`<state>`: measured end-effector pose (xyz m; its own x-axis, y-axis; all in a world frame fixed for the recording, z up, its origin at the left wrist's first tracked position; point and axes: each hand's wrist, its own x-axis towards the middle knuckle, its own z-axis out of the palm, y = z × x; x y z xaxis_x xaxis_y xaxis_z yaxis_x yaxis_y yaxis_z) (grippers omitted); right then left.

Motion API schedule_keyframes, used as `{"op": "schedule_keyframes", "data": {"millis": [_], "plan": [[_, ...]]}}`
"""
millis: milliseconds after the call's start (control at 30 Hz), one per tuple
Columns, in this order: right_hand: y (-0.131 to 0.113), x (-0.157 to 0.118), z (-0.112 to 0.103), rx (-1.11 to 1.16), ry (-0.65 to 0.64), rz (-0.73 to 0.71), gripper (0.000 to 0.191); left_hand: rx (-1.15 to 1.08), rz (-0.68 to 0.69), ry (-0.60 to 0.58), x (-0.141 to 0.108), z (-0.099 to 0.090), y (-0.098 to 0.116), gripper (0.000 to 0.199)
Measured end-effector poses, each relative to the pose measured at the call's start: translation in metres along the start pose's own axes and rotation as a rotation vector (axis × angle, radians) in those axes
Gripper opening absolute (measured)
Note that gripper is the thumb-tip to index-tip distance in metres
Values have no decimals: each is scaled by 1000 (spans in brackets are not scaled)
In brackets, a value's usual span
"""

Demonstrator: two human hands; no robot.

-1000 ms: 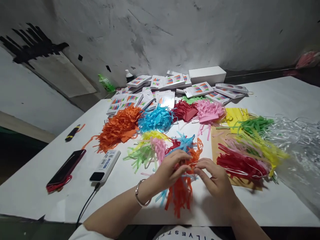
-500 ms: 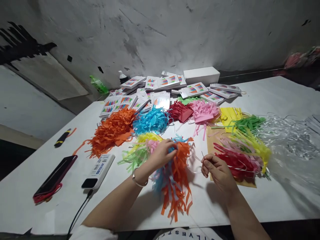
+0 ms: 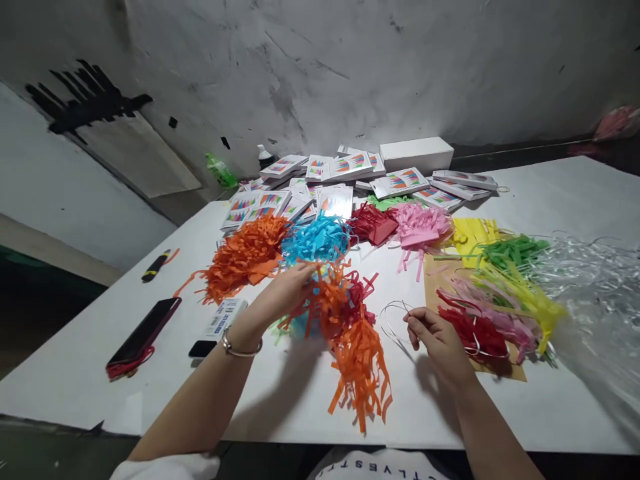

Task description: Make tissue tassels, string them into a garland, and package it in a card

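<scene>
My left hand (image 3: 293, 287) is closed at the top of a bunch of paper tassels (image 3: 333, 300), its fingertips partly covered by the strips. Orange fringe shows in front, with crimson beside it and pale blue and green below. A separate-looking orange tassel (image 3: 363, 370) hangs toward the table's near edge. My right hand (image 3: 437, 340) pinches a thin dark needle (image 3: 406, 307) between thumb and fingers. White thread (image 3: 385, 320) loops beside those fingertips. Red, pink and yellow tassels (image 3: 480, 327) lie on brown paper just right of that hand.
Orange (image 3: 245, 257), blue (image 3: 317, 237), red (image 3: 373, 223) and pink (image 3: 423, 223) fringe piles line the middle. Printed boxes (image 3: 345, 167) are stacked behind. Clear plastic (image 3: 595, 293) lies right; a phone (image 3: 145, 333), cutter (image 3: 157, 267) and white device (image 3: 227, 317) lie left.
My left hand has moved left and slightly up with the tassels, which have swung and spread so crimson strips show. My right hand keeps its pinch on the needle. The view has shifted slightly.
</scene>
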<state>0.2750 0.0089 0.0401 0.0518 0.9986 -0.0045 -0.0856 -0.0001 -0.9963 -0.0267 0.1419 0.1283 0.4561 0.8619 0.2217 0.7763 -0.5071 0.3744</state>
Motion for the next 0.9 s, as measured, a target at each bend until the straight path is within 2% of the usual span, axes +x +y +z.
{"op": "schedule_keyframes", "data": {"millis": [133,233,300,333,400,467,600,700,733,767,833,900], "plan": [[-1,0,1,-15,-2,1,33,-22,12,-123,-8,-21,-12,50],[0,0,1,-22,-10,3,32,-136,16,-208,-17,-32,-18,46],[1,0,0,-33,-13,10,32,-177,-40,-191,-23,-40,-22,44],[1,0,0,-40,-10,13,32,-201,-76,-130,-26,-44,-24,44],[1,-1,0,-54,1,18,33,-242,-156,93,-31,-55,-29,44],[1,-1,1,-62,1,16,33,-191,-191,312,-36,-66,-29,38],[3,-1,4,-82,-20,-1,31,190,-8,586,-47,-78,-14,26],[3,1,6,-101,-19,-46,29,440,120,842,-57,-72,6,26],[3,1,7,-106,-15,-65,28,451,177,854,-60,-66,13,28],[1,0,9,-110,-10,-85,27,410,246,811,-62,-59,20,30],[-3,-5,13,-113,7,-119,26,217,345,602,-63,-39,34,35],[-8,-12,20,-114,17,-182,23,-21,351,342,-61,-12,52,43]]}}
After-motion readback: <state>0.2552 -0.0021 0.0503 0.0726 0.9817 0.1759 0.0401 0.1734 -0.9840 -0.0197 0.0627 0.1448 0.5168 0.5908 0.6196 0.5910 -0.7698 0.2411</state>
